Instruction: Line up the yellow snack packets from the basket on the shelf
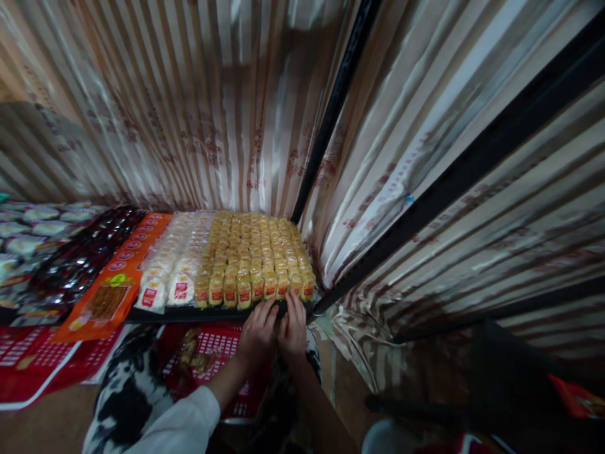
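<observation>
Rows of small yellow wrapped snack packets (258, 252), with red-and-white labels on the front ones, fill the right end of a low black shelf (189, 314). My left hand (259, 328) rests at the shelf's front edge, fingers bent forward below the front row and nothing visible in them. Close beside it, my right hand (292, 325) reaches up with fingers stretched against the front packets near the right end. White wrapped packets (181, 287) stand in rows to the left of the yellow ones. Below the shelf, a red basket (222, 347) holds a few yellow packets.
An orange snack bag (113, 284) hangs over the shelf edge, beside dark glossy packs (85, 258) and white packs (45, 227). Another red basket (57, 359) with a white handle stands lower left. Black posts (331, 113) and striped sheeting (227, 107) enclose the shelf.
</observation>
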### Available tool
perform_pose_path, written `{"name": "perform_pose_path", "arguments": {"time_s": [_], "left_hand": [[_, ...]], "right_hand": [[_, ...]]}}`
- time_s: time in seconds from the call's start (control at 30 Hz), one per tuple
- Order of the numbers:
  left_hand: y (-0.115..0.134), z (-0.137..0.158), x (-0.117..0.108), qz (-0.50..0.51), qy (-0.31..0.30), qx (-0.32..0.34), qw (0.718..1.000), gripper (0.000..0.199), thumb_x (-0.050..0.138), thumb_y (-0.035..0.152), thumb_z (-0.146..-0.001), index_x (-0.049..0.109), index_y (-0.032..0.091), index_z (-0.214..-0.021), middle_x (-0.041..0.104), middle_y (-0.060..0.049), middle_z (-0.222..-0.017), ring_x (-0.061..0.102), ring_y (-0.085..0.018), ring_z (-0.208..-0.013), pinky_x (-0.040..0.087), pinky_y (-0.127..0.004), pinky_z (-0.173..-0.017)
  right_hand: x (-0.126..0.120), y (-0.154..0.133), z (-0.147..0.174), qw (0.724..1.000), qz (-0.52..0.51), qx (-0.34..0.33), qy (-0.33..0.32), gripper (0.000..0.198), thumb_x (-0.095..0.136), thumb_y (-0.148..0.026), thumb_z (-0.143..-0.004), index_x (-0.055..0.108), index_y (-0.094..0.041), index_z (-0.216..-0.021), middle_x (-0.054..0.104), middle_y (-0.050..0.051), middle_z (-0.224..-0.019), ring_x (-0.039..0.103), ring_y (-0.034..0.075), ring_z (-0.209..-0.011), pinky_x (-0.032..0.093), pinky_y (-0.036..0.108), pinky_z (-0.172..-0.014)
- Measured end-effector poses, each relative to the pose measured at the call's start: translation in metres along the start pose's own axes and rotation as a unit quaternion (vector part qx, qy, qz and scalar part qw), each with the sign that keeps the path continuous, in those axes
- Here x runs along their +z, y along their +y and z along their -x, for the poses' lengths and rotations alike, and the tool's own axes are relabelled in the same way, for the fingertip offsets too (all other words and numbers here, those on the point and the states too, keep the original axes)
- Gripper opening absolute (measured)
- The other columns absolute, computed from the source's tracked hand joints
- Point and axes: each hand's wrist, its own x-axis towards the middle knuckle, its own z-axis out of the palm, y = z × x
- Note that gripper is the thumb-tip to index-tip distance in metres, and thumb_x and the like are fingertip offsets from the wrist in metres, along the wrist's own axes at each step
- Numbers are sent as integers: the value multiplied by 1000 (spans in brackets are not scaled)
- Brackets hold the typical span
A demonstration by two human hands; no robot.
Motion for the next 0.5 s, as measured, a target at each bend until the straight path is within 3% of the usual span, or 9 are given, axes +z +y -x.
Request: {"name": "perform_pose_path", "arguments": {"time_s": [0.2, 0.5], "left_hand": [[-15, 32, -14, -75, -13, -92, 993, 43, 40, 9, -81, 46, 10, -124, 52, -15, -126, 46, -22, -119, 45, -39, -96], [-36, 37, -13, -131, -7, -128, 983, 46, 38, 6, -80, 42, 7, -126, 49, -19, -129, 44, -25, -122, 44, -42, -97]], "right_hand": [[17, -28, 15, 993, -74, -40, -88, 47, 29, -20, -90, 35, -15, -136, 44, 13, -135, 38, 20, -127, 38, 43, -101], [52, -40, 11, 994, -19, -35, -98, 52, 26, -12, -87, 31, -14, -138, 39, 12, -139, 28, 20, -133, 37, 43, -104]]}}
